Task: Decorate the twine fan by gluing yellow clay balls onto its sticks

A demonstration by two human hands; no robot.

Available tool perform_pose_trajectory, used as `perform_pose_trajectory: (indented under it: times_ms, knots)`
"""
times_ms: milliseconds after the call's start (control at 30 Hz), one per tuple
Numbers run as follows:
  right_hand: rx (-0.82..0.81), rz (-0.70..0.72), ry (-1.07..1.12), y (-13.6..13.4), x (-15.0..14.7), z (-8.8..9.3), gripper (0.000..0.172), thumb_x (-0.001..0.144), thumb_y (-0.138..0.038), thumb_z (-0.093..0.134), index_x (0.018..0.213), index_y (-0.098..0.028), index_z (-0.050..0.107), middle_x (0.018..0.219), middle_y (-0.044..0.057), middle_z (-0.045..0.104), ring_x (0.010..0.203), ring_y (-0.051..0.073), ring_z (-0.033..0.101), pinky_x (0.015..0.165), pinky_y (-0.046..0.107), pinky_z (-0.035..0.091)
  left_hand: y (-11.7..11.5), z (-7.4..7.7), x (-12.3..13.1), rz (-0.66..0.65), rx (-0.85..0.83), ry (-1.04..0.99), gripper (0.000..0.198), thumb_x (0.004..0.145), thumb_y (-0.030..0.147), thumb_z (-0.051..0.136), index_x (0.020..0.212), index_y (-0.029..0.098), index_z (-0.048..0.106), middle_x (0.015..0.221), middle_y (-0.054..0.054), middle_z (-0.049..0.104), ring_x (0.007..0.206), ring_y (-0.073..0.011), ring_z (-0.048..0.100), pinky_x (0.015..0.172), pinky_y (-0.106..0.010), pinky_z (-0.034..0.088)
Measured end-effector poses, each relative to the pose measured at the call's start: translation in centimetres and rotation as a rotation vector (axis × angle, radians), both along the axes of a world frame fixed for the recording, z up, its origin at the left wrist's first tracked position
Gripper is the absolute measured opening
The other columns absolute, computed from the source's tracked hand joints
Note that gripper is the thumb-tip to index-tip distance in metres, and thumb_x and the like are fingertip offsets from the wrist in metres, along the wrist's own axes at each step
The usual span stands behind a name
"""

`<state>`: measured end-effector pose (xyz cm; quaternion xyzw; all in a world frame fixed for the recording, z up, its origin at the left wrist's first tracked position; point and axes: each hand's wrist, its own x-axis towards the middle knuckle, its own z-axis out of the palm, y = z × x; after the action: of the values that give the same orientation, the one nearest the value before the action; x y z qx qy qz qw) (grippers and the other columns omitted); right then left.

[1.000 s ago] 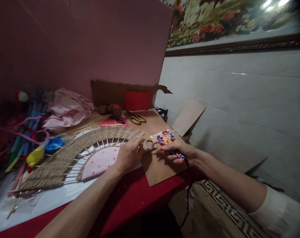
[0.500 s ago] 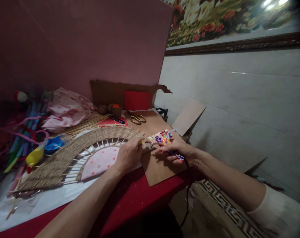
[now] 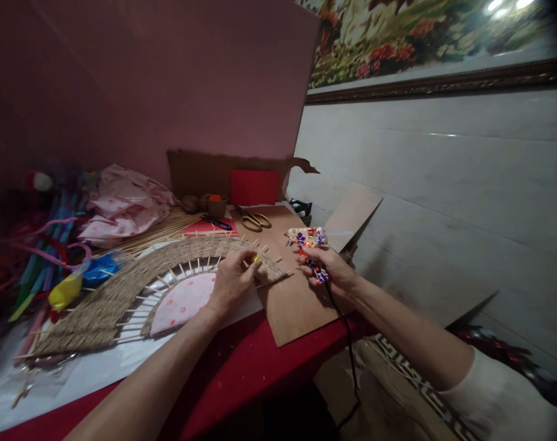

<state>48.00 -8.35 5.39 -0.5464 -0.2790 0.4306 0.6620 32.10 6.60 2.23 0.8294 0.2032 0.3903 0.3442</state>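
Observation:
My right hand is wrapped around the handle of a flower-patterned hot glue gun. The gun's nozzle points left, and a clear glue stick pokes out of its back. A black cord hangs from the handle. Between the thumb and fingers of my left hand is a small yellow piece, mostly hidden, its kind unclear. This hand is over the right end of a fan-shaped woven twine panel with thin wooden sticks through it. Inside the arc lies a pink dotted half-round piece.
Gold-handled scissors lie on a brown board, near a dark cutter. Yellow and blue bags, pink cloth and pipe cleaners crowd the left. A red cloth covers the table.
My right hand has drawn the glue gun up and back to the right, away from my left hand. My left hand has shifted slightly left, and the yellow piece now shows.

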Motion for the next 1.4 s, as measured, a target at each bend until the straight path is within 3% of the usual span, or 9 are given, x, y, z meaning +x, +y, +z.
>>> perform_pose_trajectory:
  times_ms: [233,433,667,833,967,1133,1400]
  knots:
    - [0.015,-0.139,-0.168,3.2,0.6,-0.6,0.023,0.073,-0.033,0.063,0.086,-0.016,0.056,0.062,-0.004,0.047,0.045,0.007,0.039,0.031,0.015,0.032,0.2,0.2,-0.1,0.010,-0.057,-0.070,0.016,0.077,0.034,0.061,0.074,0.018,0.059,0.062,0.002,0.056,0.056,-0.0109,0.048,0.055,-0.023,0.038]
    - [0.081,-0.152,-0.172,5.2,0.8,-1.2,0.029,0.069,-0.040,0.066,0.081,-0.017,0.053,0.058,-0.005,0.046,0.044,0.006,0.037,0.032,0.015,0.029,1.5,0.6,-0.6,0.073,-0.115,-0.135,0.022,0.080,0.036,0.056,0.086,0.017,0.064,0.071,-0.001,0.062,0.059,-0.0126,0.052,0.057,-0.024,0.041]
    - [0.098,-0.134,-0.219,4.5,0.3,-2.4,0.040,0.065,-0.039,0.068,0.095,-0.015,0.058,0.051,-0.007,0.046,0.040,0.007,0.035,0.033,0.017,0.030,3.8,2.0,-2.5,0.254,-0.062,-0.054,0.020,0.073,0.027,0.057,0.088,0.016,0.065,0.073,-0.001,0.063,0.055,-0.0115,0.051,0.054,-0.023,0.039]
    - [0.121,-0.152,-0.220,4.0,0.0,-2.0,0.043,0.065,-0.040,0.068,0.099,-0.014,0.059,0.052,-0.007,0.045,0.041,0.007,0.036,0.032,0.017,0.028,5.2,2.1,-3.2,0.337,-0.001,0.017,0.019,0.071,0.034,0.061,0.082,0.019,0.065,0.068,0.000,0.064,0.058,-0.0135,0.054,0.054,-0.024,0.038]
    - [0.150,-0.184,-0.201,3.9,0.0,-2.0,0.041,0.065,-0.039,0.067,0.097,-0.014,0.059,0.050,-0.008,0.043,0.041,0.007,0.034,0.032,0.016,0.027,5.4,1.8,-3.3,0.317,0.053,0.150,0.023,0.075,0.040,0.059,0.073,0.018,0.066,0.067,-0.002,0.064,0.062,-0.0161,0.056,0.056,-0.026,0.039]
    - [0.157,-0.194,-0.197,4.1,0.2,-2.4,0.041,0.064,-0.038,0.068,0.096,-0.015,0.060,0.053,-0.007,0.044,0.041,0.007,0.036,0.032,0.017,0.030,5.9,1.5,-2.8,0.308,0.081,0.217,0.018,0.072,0.028,0.059,0.084,0.019,0.069,0.078,-0.004,0.069,0.069,-0.0168,0.060,0.062,-0.026,0.043]
    - [0.156,-0.192,-0.209,4.2,0.0,-2.4,0.040,0.063,-0.038,0.068,0.094,-0.014,0.060,0.052,-0.007,0.043,0.041,0.007,0.036,0.032,0.018,0.031,6.7,2.4,0.1,0.322,0.156,0.372,0.015,0.071,0.027,0.059,0.077,0.023,0.072,0.076,-0.005,0.071,0.070,-0.0208,0.062,0.061,-0.028,0.040]
